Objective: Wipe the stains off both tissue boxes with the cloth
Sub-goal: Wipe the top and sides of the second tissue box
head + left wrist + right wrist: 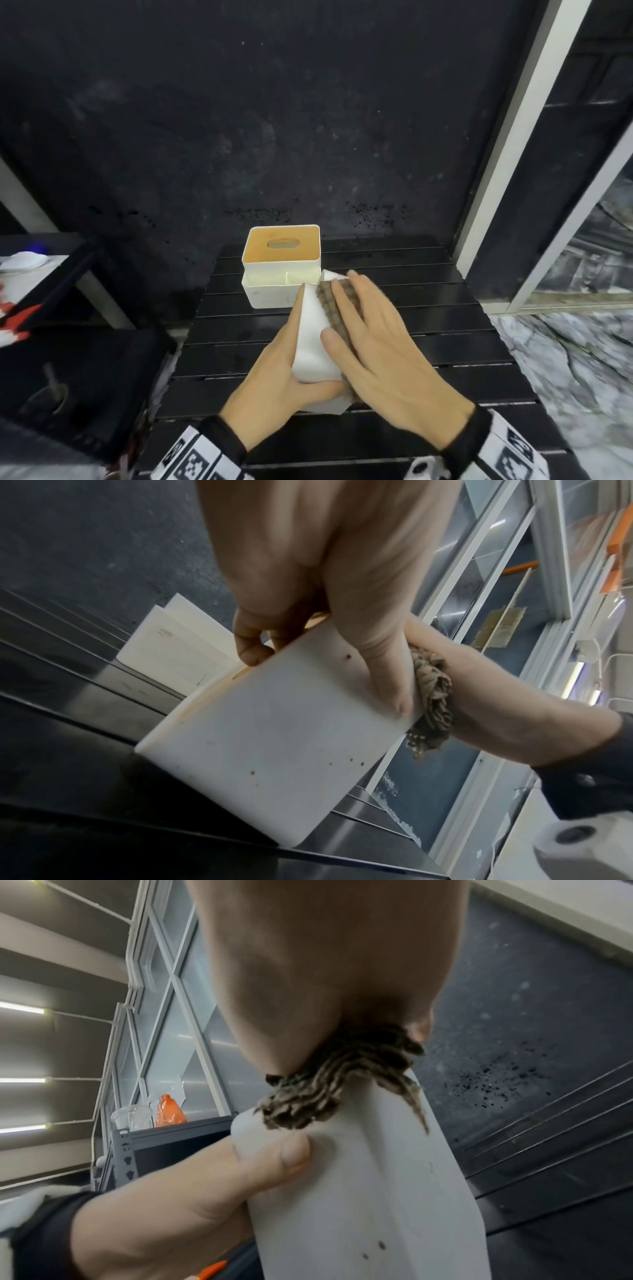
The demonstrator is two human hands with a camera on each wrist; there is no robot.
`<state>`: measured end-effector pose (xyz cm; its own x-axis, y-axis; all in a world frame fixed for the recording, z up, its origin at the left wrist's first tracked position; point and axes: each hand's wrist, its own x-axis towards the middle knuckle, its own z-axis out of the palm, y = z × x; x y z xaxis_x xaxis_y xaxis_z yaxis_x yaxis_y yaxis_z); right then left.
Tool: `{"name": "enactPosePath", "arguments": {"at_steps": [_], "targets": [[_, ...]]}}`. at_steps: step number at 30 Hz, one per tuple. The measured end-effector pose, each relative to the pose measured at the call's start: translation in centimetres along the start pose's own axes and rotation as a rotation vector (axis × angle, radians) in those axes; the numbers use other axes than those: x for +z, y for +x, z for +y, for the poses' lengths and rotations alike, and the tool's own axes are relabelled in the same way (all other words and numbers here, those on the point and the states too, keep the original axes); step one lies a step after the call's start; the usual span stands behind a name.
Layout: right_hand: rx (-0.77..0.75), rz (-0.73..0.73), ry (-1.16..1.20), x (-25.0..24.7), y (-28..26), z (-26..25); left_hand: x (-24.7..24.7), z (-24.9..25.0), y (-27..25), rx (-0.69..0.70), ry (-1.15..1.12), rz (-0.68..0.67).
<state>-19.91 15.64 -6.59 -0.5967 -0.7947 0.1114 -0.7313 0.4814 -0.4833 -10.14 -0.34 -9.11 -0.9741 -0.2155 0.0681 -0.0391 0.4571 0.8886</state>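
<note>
Dark slatted table (394, 329) against a black speckled wall, marble-looking floor off to the right. From the head view, one tissue box (281, 265) with a tan top sits upright near the table's far edge, and the held tissue box (313, 342) is tipped up off the slats nearer the front edge, its long axis running from the person toward the far edge. The left hand (274, 380) wraps its left side, thumb over the near face, while the right hand (383, 346) lies flat with straight fingers pressing the brown cloth (334, 301) onto the right-hand face. Left wrist view: left hand (308, 588) fingers curled over the box's top edge, and the broad white face below them shows little brown specks (349, 657), so that side looks not yet wiped. Right wrist view: the cloth (342, 1080) is bunched under the palm right on a box edge, with the specks (373, 1249) lying down and toward the wrist from it. So I'd guess the next stroke has to come back along the box's length, and the right hand is the one placed for it.
</note>
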Motion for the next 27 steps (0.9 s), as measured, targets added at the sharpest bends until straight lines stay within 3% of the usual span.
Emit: {"name": "enactPosePath", "arguments": {"at_steps": [6, 13, 19, 23, 27], "targets": [[0.125, 0.146, -0.084, -0.2, 0.4, -0.1, -0.5, 0.2, 0.2, -0.03, 0.017, -0.051], [0.217, 0.072, 0.01, -1.3, 1.5, 0.0, -2.2, -1.6, -0.8, -0.068, 0.048, -0.132], [0.174, -0.003, -0.106, -2.8, 2.4, -0.2, -1.7, -2.2, -1.3, -0.01, 0.153, -0.062], [0.174, 0.064, -0.114, -3.4, 2.8, 0.3, -1.0, -1.5, -1.2, 0.011, 0.112, -0.005], [0.125, 0.222, 0.03, -4.2, 2.1, 0.5, -1.3, -0.3, -0.5, 0.02, -0.026, 0.171]]}}
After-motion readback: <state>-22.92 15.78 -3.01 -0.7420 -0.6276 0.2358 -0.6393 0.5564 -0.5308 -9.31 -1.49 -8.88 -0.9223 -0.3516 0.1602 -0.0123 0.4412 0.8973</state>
